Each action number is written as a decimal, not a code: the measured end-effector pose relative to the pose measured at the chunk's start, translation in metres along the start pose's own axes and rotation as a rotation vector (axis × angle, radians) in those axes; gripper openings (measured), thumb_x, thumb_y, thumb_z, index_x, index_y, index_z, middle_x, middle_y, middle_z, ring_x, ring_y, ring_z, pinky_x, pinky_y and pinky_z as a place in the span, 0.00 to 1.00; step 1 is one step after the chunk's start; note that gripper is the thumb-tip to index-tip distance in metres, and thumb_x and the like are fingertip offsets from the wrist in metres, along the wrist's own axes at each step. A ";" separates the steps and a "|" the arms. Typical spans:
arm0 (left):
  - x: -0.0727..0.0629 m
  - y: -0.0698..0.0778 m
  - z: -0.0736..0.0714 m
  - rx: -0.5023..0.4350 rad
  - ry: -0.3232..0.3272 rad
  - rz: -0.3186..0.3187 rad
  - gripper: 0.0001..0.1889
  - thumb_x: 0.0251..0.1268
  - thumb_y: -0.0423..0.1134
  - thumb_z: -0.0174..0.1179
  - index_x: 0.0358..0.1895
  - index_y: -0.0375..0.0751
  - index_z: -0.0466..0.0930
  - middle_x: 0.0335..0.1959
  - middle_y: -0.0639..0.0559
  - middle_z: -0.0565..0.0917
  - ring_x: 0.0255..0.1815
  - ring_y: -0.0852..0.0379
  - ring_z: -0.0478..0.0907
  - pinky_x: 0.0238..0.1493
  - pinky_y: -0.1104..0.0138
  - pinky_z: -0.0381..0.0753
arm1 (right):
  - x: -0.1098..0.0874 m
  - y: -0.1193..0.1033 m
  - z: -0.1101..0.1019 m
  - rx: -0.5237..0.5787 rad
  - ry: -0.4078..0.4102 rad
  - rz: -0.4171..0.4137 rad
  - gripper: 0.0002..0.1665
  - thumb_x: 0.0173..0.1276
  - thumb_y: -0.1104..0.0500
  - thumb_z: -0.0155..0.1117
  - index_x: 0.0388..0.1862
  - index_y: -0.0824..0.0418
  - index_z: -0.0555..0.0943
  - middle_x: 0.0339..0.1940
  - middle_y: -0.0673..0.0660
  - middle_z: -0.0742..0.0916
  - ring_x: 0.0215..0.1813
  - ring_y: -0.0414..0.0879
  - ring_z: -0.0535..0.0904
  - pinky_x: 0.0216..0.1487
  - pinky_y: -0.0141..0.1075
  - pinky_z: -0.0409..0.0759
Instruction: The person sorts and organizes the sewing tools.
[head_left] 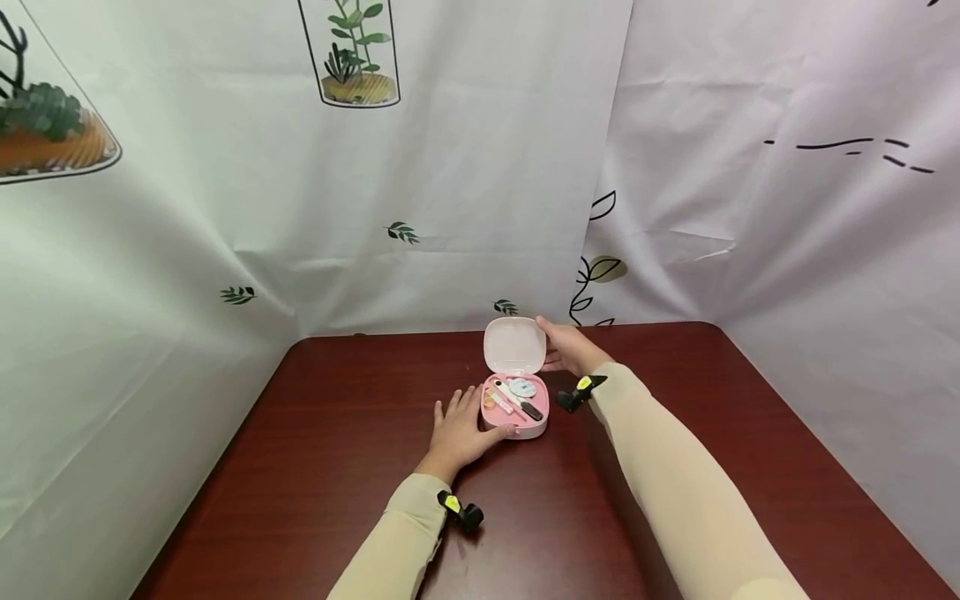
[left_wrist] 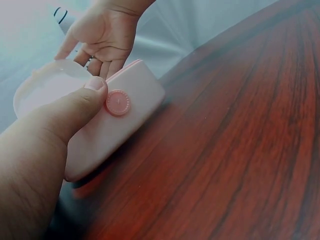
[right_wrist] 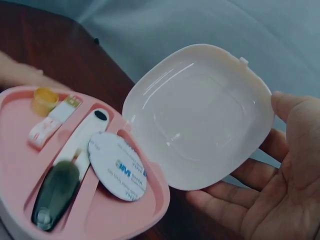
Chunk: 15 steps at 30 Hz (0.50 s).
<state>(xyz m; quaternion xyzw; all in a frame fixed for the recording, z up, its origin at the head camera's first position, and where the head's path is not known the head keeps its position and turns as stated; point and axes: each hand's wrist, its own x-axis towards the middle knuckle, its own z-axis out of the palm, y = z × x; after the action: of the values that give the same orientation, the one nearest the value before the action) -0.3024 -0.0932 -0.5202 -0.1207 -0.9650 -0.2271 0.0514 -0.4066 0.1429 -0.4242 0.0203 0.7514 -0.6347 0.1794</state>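
Note:
A small pink sewing box lies on the table with its white lid raised. My left hand holds the box at its near left corner, thumb along the front by the round pink button, fingers at the left side. My right hand grips the lid's edge, thumb at the rim and fingers behind it. Inside the pink tray are thread snips with a dark cover, a round white disc with printed paper, a tape measure and a yellow ring-shaped thimble.
The dark red wooden table has rounded back corners. White printed curtains hang behind it and along both sides. Each wrist wears a small black camera, one on the left sleeve and one on the right sleeve.

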 end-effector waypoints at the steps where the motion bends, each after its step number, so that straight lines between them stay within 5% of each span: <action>1: 0.000 0.000 0.000 -0.006 0.004 0.004 0.58 0.53 0.82 0.53 0.80 0.45 0.57 0.77 0.42 0.64 0.79 0.39 0.55 0.75 0.37 0.42 | -0.001 0.000 0.000 -0.010 -0.005 -0.008 0.37 0.81 0.36 0.43 0.73 0.62 0.70 0.58 0.68 0.81 0.47 0.54 0.85 0.63 0.55 0.77; 9: 0.000 0.001 -0.002 -0.017 -0.003 0.002 0.58 0.54 0.80 0.54 0.80 0.43 0.56 0.77 0.42 0.64 0.79 0.39 0.54 0.75 0.37 0.41 | -0.015 0.003 -0.003 -0.129 -0.138 -0.146 0.35 0.85 0.45 0.41 0.76 0.70 0.64 0.69 0.73 0.74 0.68 0.65 0.74 0.67 0.54 0.73; 15: 0.000 0.001 -0.002 -0.016 -0.010 -0.001 0.57 0.53 0.80 0.54 0.80 0.44 0.57 0.77 0.42 0.64 0.80 0.39 0.54 0.75 0.37 0.41 | -0.034 0.020 -0.006 -0.312 -0.175 -0.349 0.29 0.83 0.48 0.48 0.70 0.67 0.74 0.65 0.66 0.80 0.68 0.58 0.75 0.69 0.53 0.72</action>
<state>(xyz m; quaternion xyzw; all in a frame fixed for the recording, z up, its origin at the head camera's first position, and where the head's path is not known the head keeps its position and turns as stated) -0.3017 -0.0928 -0.5180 -0.1215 -0.9634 -0.2344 0.0452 -0.3709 0.1596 -0.4317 -0.1925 0.8141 -0.5317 0.1324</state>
